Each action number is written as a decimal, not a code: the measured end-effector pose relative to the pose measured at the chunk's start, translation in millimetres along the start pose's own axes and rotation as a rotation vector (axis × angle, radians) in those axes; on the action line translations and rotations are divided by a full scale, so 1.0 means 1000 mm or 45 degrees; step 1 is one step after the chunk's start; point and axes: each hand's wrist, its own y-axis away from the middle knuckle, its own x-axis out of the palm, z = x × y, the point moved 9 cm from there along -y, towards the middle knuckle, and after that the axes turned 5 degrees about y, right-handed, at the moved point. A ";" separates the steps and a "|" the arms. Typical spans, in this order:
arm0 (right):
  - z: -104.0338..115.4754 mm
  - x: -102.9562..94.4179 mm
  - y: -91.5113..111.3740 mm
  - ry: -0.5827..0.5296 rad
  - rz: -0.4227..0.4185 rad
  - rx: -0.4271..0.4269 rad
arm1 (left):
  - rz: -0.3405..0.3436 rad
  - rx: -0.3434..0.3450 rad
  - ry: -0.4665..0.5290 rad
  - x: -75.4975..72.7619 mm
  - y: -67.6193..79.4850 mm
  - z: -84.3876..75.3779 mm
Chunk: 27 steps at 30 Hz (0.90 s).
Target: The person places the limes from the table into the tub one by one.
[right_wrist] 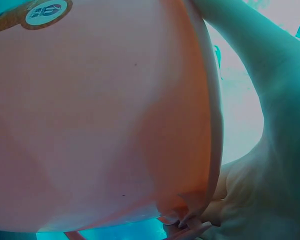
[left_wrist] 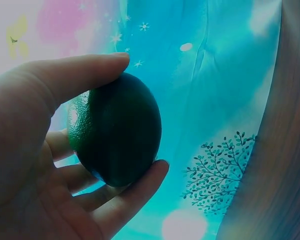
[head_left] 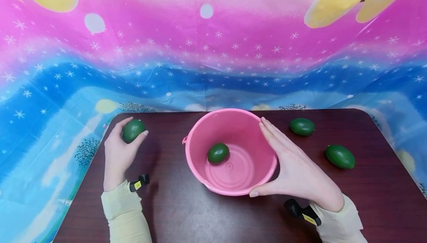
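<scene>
My left hand [head_left: 121,150] pinches a dark green lime [head_left: 134,130] between thumb and fingers, above the table's left side. In the left wrist view, the lime [left_wrist: 122,132] has glossy, finely pitted skin and its lower side is in shadow. A pink bucket [head_left: 197,124] stands at the middle of the table, its mouth facing me. Inside it, one lime [head_left: 218,153] lies on the bottom, towards the left. My right hand [head_left: 297,172] holds the bucket's right side, with thumb at the front of the rim and fingers farther back. The bucket's outer wall [right_wrist: 100,115] fills the right wrist view.
Two more limes, a rear one [head_left: 302,127] and a nearer one [head_left: 340,156], lie on the dark wooden table [head_left: 176,219] to the right of the bucket. A printed cloth backdrop [head_left: 213,50] hangs behind and beside the table.
</scene>
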 end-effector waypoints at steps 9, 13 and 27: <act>0.003 -0.003 -0.001 -0.012 -0.036 -0.038 | -0.060 0.066 0.054 0.001 0.000 -0.008; 0.003 -0.003 -0.001 0.006 -0.037 -0.044 | -0.088 0.105 0.068 0.002 0.001 -0.015; 0.003 -0.002 -0.001 0.022 -0.037 -0.048 | -0.119 0.286 0.176 0.006 0.008 -0.053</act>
